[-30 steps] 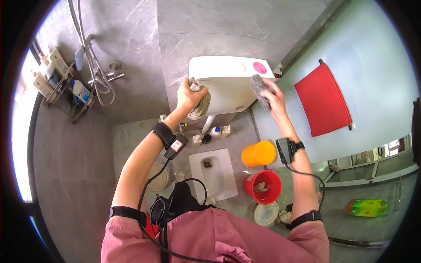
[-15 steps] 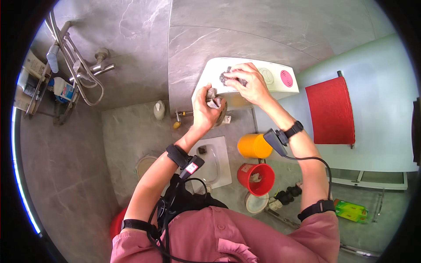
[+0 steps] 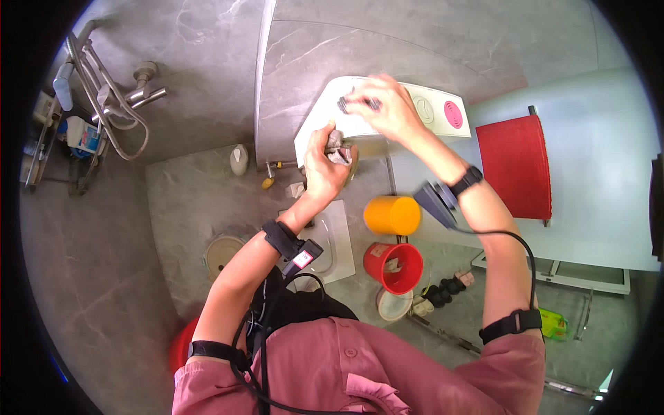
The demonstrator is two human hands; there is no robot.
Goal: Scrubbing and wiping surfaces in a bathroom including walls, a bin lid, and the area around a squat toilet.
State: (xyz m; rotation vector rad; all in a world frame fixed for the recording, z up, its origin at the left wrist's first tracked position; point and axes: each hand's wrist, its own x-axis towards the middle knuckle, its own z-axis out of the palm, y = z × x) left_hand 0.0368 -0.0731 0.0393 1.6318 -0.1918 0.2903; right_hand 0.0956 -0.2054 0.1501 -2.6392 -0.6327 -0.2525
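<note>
White glaze catches the light on the cistern [image 3: 321, 104], at one o'clock from the middle of the view, its back along the grey wall [image 3: 429, 41]. On its top, the right hand [image 3: 389, 114] is bent around a dark grey pad [image 3: 343, 104], gripping it; motion blurs the fingers, and the hand covers part of the lid. Near twelve o'clock, the left hand [image 3: 326, 169] is closed around a crumpled grey-and-pale bundle [image 3: 337, 149] in front of the cistern, blocking the sight of its lower front. To the right hand's three o'clock are a round push button [image 3: 423, 109] and, farther along, a pink disc [image 3: 453, 115].

Obstructions lie lower down: the left forearm [image 3: 242, 270] and its black wrist device [image 3: 290, 245] hide part of the squat pan [image 3: 339, 238] at six o'clock, and a black cable [image 3: 522, 252] loops beside the right arm. A yellow container [image 3: 392, 215] sits at three o'clock, with a red bucket [image 3: 377, 268] just below it, toward half past four, some pale stuff inside. A white tub [image 3: 395, 306] stands near the bucket at five.

Between two and three, a red towel [image 3: 515, 168] hangs on a rail against the pale panel [image 3: 595, 173]. Toward ten, a pale bottle [image 3: 238, 160] stands on the floor [image 3: 187, 187], with the shower mixer [image 3: 142, 95] higher on the wall; a shelf of bottles, partly dark, is between nine and ten. A bright green packet [image 3: 553, 324] shows at four, partly hidden by the right arm.
</note>
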